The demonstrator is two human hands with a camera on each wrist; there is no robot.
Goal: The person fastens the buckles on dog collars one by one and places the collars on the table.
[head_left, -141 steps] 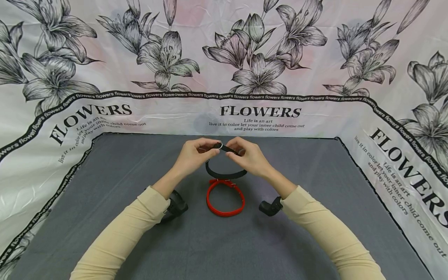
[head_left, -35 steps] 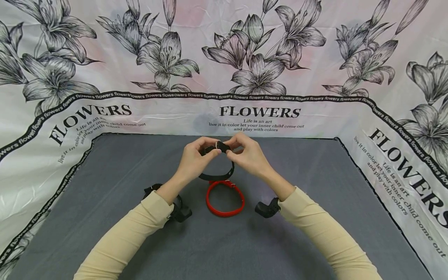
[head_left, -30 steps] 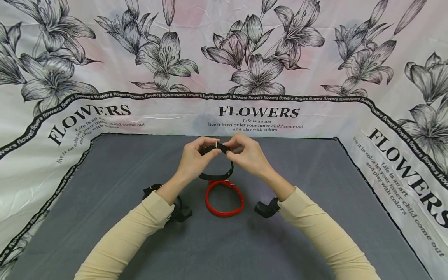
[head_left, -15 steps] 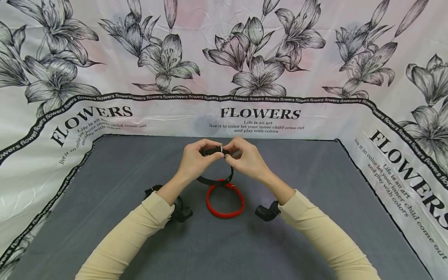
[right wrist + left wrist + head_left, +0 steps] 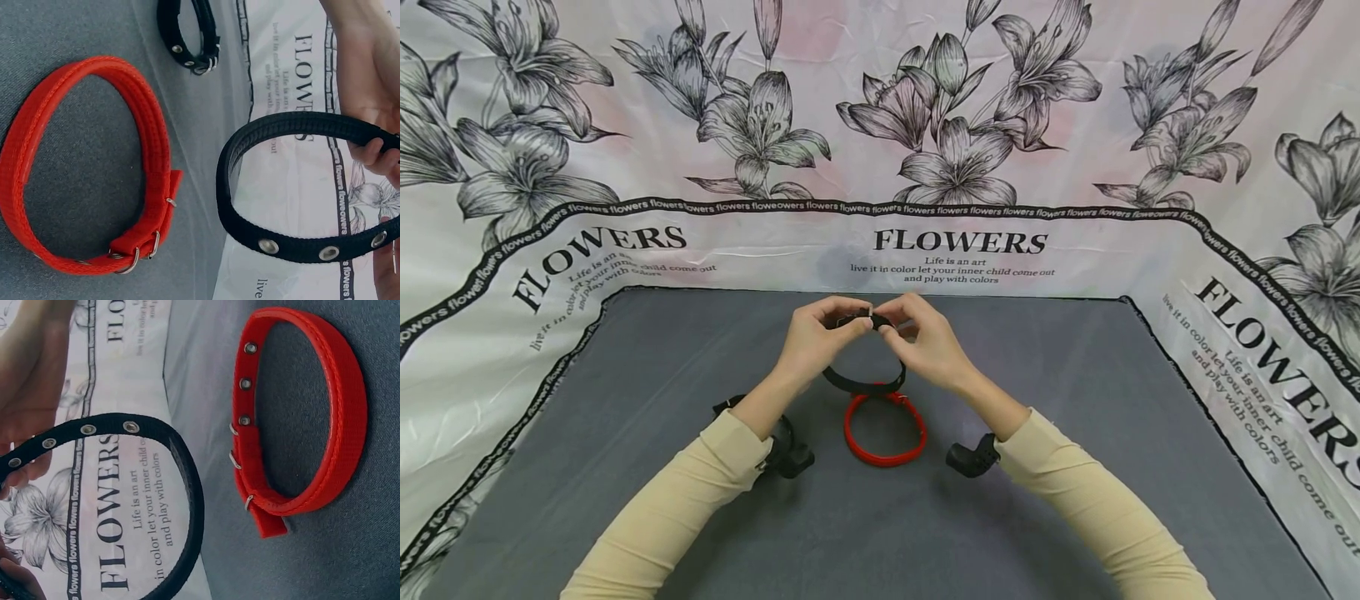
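Both hands hold a black collar [image 5: 859, 387] up above the far middle of the table, its loop hanging down. My left hand [image 5: 816, 337] pinches the buckle end between thumb and fingers, with a bit of light metal at the fingertips. Close beside it, my right hand [image 5: 932, 346] pinches the strap by the same metal piece. The fingers hide most of the buckle. Metal eyelets line the black collar [image 5: 194, 506] in the left wrist view. Below the hands a red collar [image 5: 886, 460] lies buckled on the table, its eyelets and rings clear in the right wrist view.
Another black collar [image 5: 167, 31], buckled, lies on the table; in the head view it is partly behind the left wrist. Each wrist wears a black camera [image 5: 973, 457]. The grey table [image 5: 880, 533] meets a floral cloth backdrop [image 5: 955, 225].
Since the earliest frame the hands have come closer together and the black collar's loop has shifted left. Over the last second the fingers shift slightly around the metal piece. The red collar stays put.
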